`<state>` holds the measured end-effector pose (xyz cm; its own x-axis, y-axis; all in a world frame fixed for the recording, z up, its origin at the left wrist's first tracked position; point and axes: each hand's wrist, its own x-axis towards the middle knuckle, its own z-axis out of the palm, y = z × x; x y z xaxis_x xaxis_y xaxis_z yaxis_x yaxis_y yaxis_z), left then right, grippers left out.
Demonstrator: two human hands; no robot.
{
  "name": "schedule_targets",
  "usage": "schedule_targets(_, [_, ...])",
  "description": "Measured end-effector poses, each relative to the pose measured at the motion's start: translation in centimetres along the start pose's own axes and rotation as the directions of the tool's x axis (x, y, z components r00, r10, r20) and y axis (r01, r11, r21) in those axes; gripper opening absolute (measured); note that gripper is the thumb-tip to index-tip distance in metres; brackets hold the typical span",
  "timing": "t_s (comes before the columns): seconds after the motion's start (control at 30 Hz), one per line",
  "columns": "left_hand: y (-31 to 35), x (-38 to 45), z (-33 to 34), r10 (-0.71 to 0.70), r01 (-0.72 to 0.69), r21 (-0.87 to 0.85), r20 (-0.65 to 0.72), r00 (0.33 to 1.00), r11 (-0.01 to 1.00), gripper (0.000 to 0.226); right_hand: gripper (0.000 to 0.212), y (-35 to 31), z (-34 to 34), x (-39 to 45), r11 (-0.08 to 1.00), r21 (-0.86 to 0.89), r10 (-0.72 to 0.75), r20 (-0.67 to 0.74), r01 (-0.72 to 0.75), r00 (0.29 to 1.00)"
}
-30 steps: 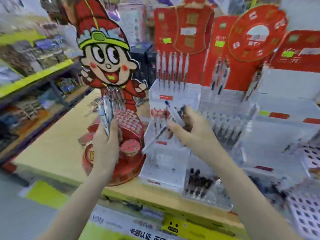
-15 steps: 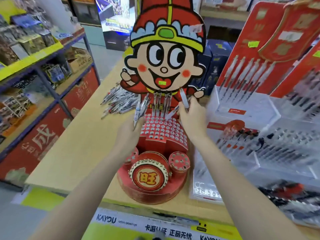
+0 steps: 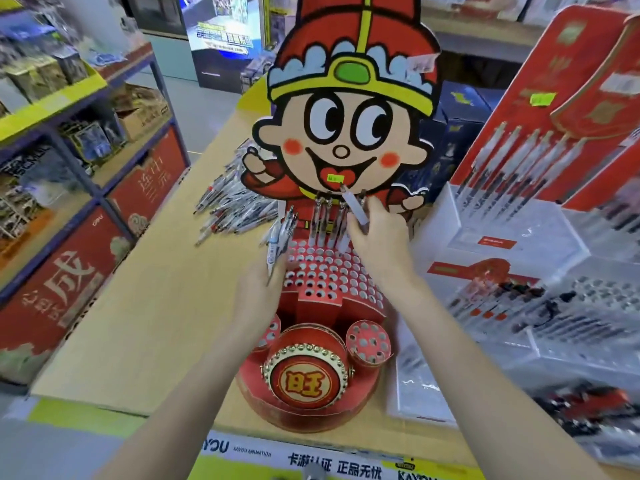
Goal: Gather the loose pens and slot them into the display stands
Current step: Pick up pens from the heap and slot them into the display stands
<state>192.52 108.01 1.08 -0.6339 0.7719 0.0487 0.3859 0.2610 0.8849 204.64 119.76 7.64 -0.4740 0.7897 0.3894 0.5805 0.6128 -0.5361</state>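
Note:
A red cartoon-figure display stand (image 3: 322, 275) stands on the wooden table, its sloped top full of round holes. Several pens (image 3: 327, 221) stand upright in its back row. My left hand (image 3: 258, 292) grips a bundle of white pens (image 3: 278, 244) at the stand's left edge. My right hand (image 3: 377, 237) holds a single white pen (image 3: 355, 206), tilted, over the back row's right end. A pile of loose pens (image 3: 230, 209) lies on the table behind and to the left of the stand.
Clear plastic display stands (image 3: 512, 237) with red backboards and rows of pens fill the table's right side. Shelving with boxed goods (image 3: 69, 133) runs along the left across an aisle. Bare tabletop (image 3: 145, 306) lies left of the red stand.
My right hand has turned its pen more upright and brought it over the stand's back row. The left hand's bundle has shifted slightly. The camera has moved closer to the stand.

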Motion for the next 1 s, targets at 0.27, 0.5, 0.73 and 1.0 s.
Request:
schedule_targets(0.27, [-0.1,0.6,0.1,-0.029,0.028,-0.015,-0.019,0.999,0.999,0.032,0.023,-0.1,1.9,-1.1,0.995,-0.098,0.014,0.054,-0.009,0.998])
schedule_targets(0.5, [0.2,0.2,0.3,-0.021,0.021,0.012,-0.022,1.000,1.000,0.034,0.025,-0.2,2.8,-1.0,0.986,-0.111,0.132,0.055,-0.126,0.990])
schedule_targets(0.73, [-0.6,-0.1,-0.1,0.042,-0.042,0.016,0.006,0.999,0.999,0.029,0.029,0.0,2.9,-2.1,0.954,-0.287,0.100,0.032,-0.086,0.994])
schedule_targets(1.0, [-1.2,1.8,-2.0,0.137,-0.127,-0.065,0.197,0.971,0.990,0.019,0.034,-1.5,3.9,-2.1,0.903,-0.353,0.243,-0.048,-0.244,0.969])
